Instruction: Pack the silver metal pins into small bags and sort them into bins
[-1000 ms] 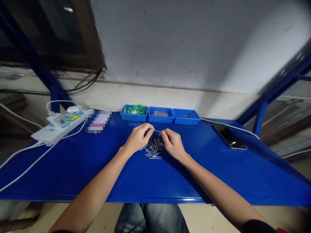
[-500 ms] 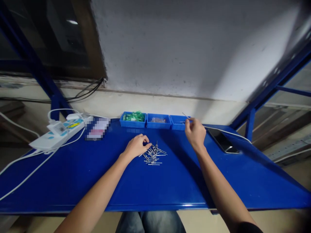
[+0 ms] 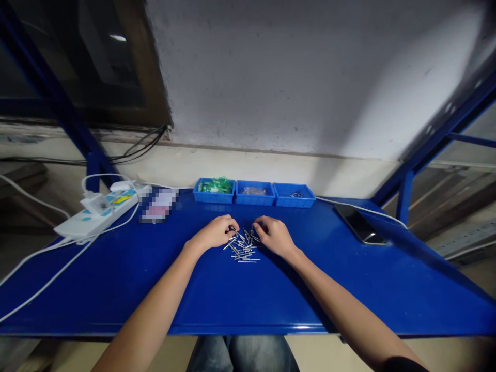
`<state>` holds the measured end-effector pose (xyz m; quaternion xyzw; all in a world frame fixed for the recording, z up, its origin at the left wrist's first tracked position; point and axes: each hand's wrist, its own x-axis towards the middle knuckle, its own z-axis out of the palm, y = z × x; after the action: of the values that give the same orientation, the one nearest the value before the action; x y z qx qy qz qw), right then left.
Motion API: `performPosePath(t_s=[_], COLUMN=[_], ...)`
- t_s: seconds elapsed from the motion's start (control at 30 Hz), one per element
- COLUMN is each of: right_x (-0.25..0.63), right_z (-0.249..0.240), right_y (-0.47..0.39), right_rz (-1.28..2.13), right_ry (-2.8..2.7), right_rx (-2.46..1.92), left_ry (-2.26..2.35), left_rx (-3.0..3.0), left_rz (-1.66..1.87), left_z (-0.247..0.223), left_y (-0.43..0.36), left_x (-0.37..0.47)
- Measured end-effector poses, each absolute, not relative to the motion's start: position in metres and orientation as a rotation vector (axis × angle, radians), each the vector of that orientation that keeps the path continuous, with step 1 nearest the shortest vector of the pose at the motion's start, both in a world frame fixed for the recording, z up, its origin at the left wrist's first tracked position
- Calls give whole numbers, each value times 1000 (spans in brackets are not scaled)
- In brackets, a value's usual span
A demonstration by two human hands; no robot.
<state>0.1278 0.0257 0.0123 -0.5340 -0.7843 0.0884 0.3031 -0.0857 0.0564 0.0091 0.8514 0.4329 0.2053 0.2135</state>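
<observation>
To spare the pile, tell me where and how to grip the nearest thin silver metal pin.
Pinch that silver pin across its middle, probably from above and the near side: it is slim and lies sideways along the near edge of the pile.

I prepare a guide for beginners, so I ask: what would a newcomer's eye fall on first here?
Probably the pile of thin metal pins near the middle of the blue table, between the left hand and right hand. Behind it, three blue bins line up, the leftmost with bright green contents.
</observation>
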Motion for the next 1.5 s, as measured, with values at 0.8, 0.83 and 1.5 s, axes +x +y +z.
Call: performPosePath(t_s=[0.8, 0.83, 1.5], right_x=[124, 124, 118], right_z=[8, 8, 14], right_y=[23, 23, 16], right_rz=[363, 366, 150], right_ry=[-2197, -2203, -1982], right_rx=[-1177, -1166, -1103], left_ry=[1048, 1060, 1086], left_rx=[2185, 2174, 2207], left_rz=[502, 532, 1015], left_z=[19, 20, 34], left_y=[49, 50, 39], left_x=[-83, -83, -69])
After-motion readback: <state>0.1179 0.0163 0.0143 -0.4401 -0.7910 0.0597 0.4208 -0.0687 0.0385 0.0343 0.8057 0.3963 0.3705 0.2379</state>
